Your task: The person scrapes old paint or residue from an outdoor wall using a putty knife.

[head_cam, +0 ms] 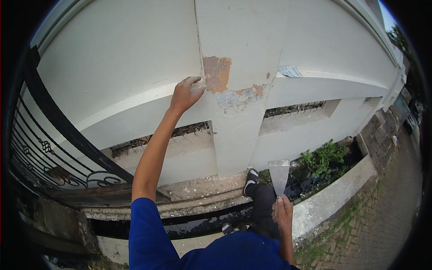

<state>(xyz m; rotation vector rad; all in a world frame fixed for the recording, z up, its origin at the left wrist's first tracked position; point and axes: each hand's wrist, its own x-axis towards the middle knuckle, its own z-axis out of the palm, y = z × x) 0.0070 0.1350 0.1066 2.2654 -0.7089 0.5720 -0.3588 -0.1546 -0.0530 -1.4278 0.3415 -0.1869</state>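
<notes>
My right hand [283, 213] grips the handle of a broad putty knife [279, 175], its metal blade pointing up, away from the wall's damaged patch. My left hand [186, 94] is raised at the wall ledge [148, 98], right beside the pillar's left edge, with fingers and thumb curled. Something pale shows between them; whether it is the ledge or a held piece is unclear. On the white pillar [236, 135], a bare orange-brown patch [217, 74] lies just right of that hand. Below it, cracked grey and orange areas [239, 96] have flaking paint around them.
A sheet of printed paper [290, 71] lies on the right ledge. At left stands a black metal gate [64, 111]. Under my legs runs a gutter with dark water [199, 221], bordered by a concrete kerb [330, 206]. Green plants [324, 158] grow at right, near a paved road [378, 209].
</notes>
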